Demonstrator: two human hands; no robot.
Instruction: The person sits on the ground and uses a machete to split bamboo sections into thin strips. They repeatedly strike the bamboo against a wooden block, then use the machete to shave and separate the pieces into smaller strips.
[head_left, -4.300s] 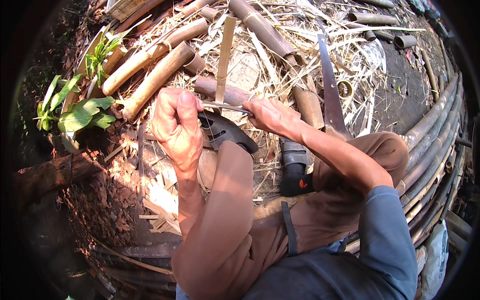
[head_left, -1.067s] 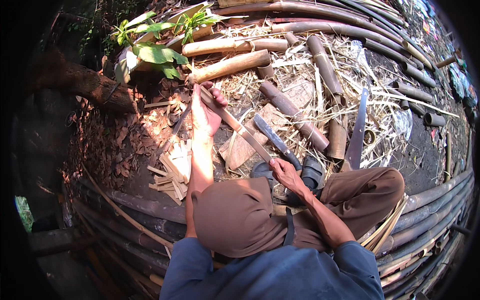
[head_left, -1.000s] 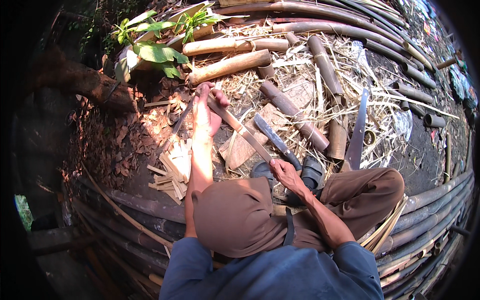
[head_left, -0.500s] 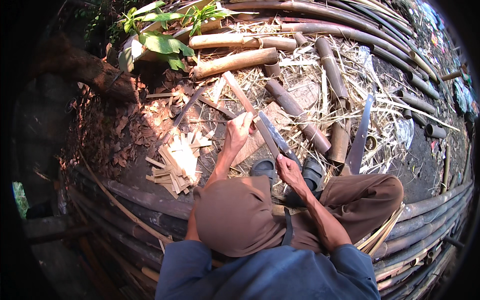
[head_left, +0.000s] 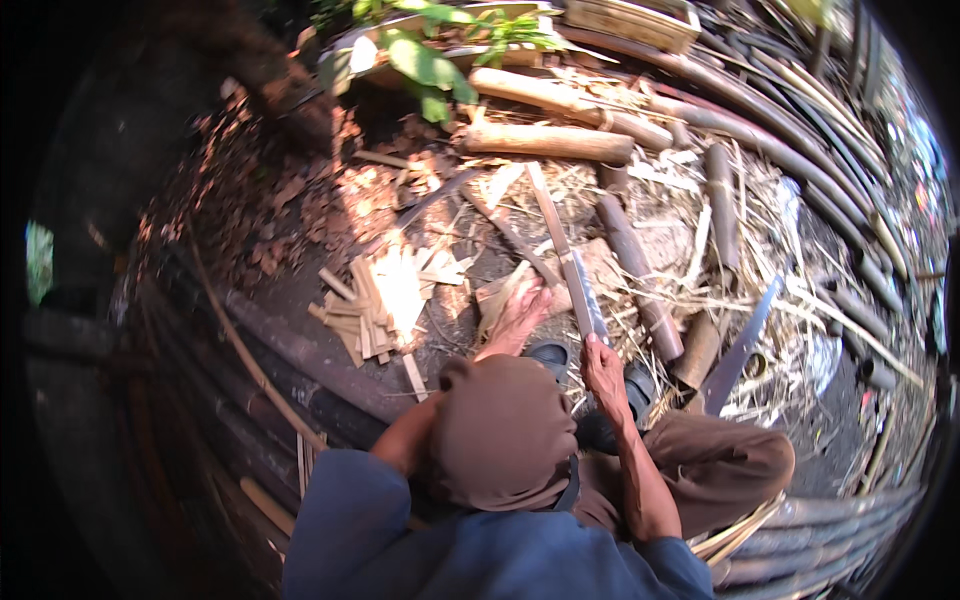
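the right hand [head_left: 602, 366] is closed on the lower end of a long flat bamboo slat [head_left: 553, 220], which slants up and slightly left from the grip. the left hand [head_left: 522, 310] is apart from the right, just left of the slat; it is blurred, and i cannot tell whether it grasps anything. the blade of a knife [head_left: 594, 305] shows along the slat's right edge, its handle hidden. past the left hand lies a narrow dark strip [head_left: 510, 235], and a flat board [head_left: 604, 262] lies on the ground behind the slat.

right of these are a brown bamboo tube [head_left: 640, 280] and, farther out, a saw [head_left: 740, 350] with its blade pointing up and right. to the left sits a sunlit pile of short pale strips [head_left: 365, 310]. beyond are thick bamboo lengths [head_left: 550, 143], green leaves [head_left: 425, 65] and scattered shavings [head_left: 780, 260].
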